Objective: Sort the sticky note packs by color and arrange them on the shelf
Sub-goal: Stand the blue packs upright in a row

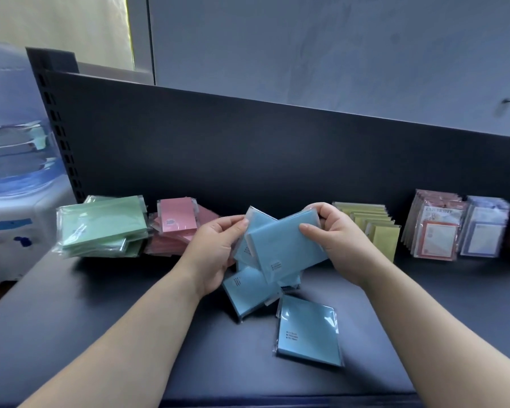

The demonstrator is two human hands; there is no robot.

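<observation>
Both hands hold a bunch of blue sticky note packs [280,245] above the dark shelf [71,319]. My left hand [215,254] grips their left side. My right hand [336,240] grips the top pack at its right end. Two more blue packs lie flat below: one [249,291] under the held bunch, another [308,329] nearer me. A heap of green packs [100,228] sits at the back left, with pink packs [175,228] beside it. Yellow packs [374,228] stand in a row right of my hands.
Printed memo packs with red [433,228] and blue [483,228] borders stand at the far right. A dark back panel [247,148] rises behind the shelf. A water dispenser [9,172] with its bottle stands left of the shelf.
</observation>
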